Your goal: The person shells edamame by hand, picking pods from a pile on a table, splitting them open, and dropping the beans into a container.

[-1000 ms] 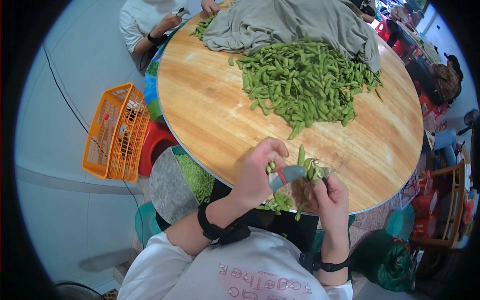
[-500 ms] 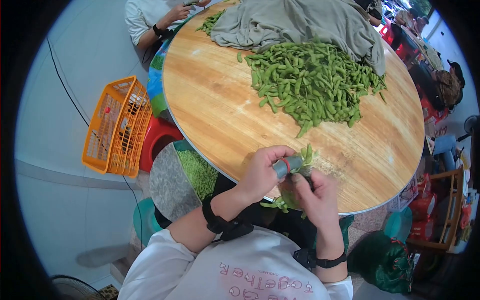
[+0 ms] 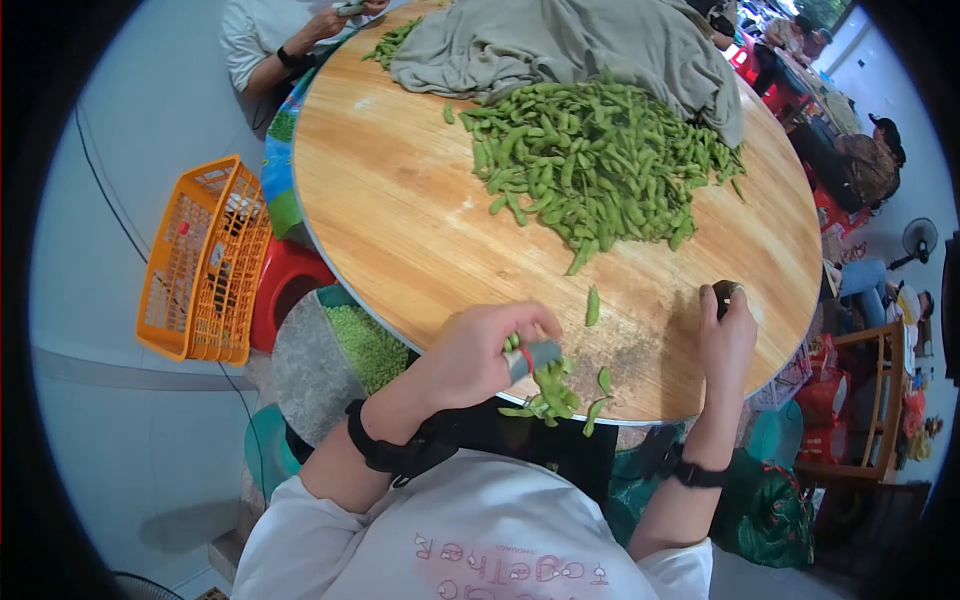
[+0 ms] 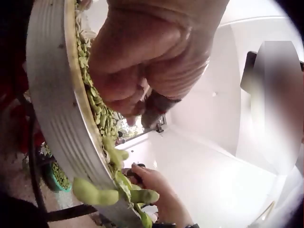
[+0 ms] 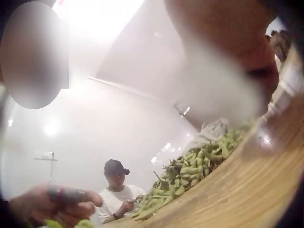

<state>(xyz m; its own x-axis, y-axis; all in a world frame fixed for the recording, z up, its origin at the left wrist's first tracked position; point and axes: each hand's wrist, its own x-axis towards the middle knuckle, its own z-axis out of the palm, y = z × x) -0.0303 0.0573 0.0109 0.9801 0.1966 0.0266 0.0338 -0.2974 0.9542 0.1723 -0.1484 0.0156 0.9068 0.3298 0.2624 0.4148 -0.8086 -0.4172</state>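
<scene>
In the head view, my left hand [image 3: 465, 352] is over the near table edge, its fingers curled round small green beans [image 3: 512, 342]; a grey cover with a red band is on its thumb. Beside and below it, loose pods [image 3: 552, 393] lie at the edge. My right hand [image 3: 728, 340] is away to the right, thumb and finger round a small dark thing [image 3: 724, 292] that is too small to identify. One pod [image 3: 593, 306] lies between the hands, short of the large pod pile [image 3: 600, 160]. The left wrist view shows the left hand [image 4: 147, 57] close up.
A grey cloth [image 3: 560, 45] covers the back of the round wooden table [image 3: 380, 200]. At left are an orange crate [image 3: 195, 270], a red stool [image 3: 285, 285] and a container of shelled beans [image 3: 365, 345]. A person in white [image 3: 265, 45] sits at the far left.
My hands have parted: the right moved away to the right, the left slightly left and down. A single pod now lies on the table where the hands were close together.
</scene>
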